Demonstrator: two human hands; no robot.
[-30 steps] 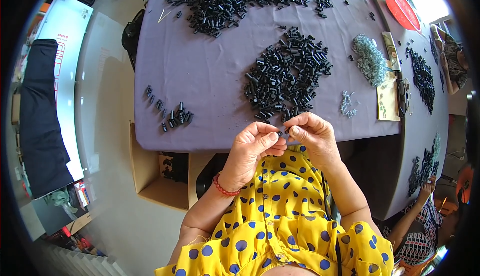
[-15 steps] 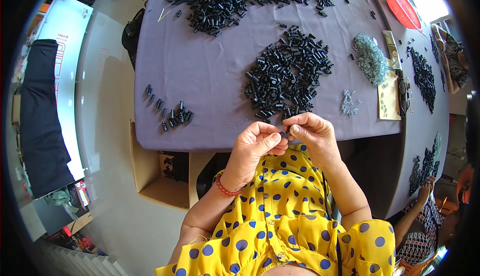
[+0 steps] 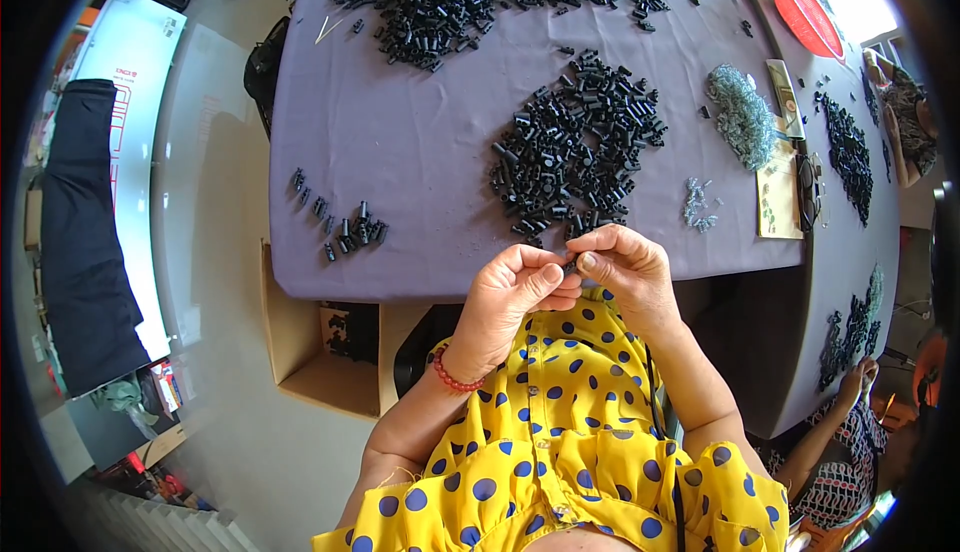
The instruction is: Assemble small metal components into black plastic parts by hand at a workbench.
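At the table's near edge, my left hand and my right hand meet fingertip to fingertip. Both pinch a small black plastic part, mostly covered by the fingers, so its exact kind does not show. Just beyond them lies a loose heap of small black cylindrical parts. To the left is a smaller cluster of black pieces, some standing upright. A few small clear pieces are scattered right of the heap.
A bigger black heap covers the table's far side. On the right are a clear tangled pile, eyeglasses and a red basket. An open cardboard box stands below the left edge. Another person's hand is at lower right.
My hands stay at nearly the same spot, with the black part turned slightly between the fingertips. The other person's hands at lower right have shifted a little.
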